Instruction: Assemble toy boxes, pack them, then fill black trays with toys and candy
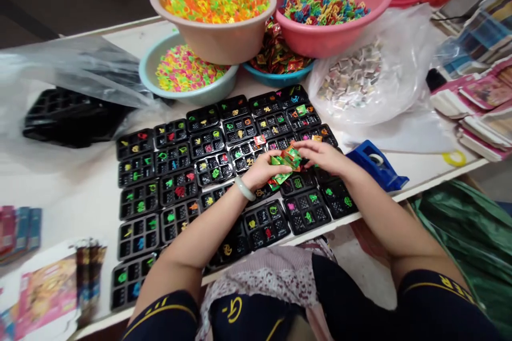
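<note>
My left hand [261, 171], with a pale bangle at the wrist, is closed around a bunch of small green and orange shiny packets [287, 162]. At the bunch's right side, my right hand [320, 155] has its fingertips pinched on a packet. Both hands are over rows of black compartment trays [177, 187], which hold small coloured plastic pieces. One red and white packet [260, 139] lies on a tray just beyond my left hand. Farther back, a green packet [301, 110] rests in another tray. My forearms hide some of the near trays.
Behind the trays stand a beige basin [224, 37], a pink basin [332, 32], a light blue basin [190, 97] and a blue basin [280, 79]. A clear bag [370, 104] and a blue tape dispenser [376, 165] are right. Wrapped black trays [74, 117] lie left.
</note>
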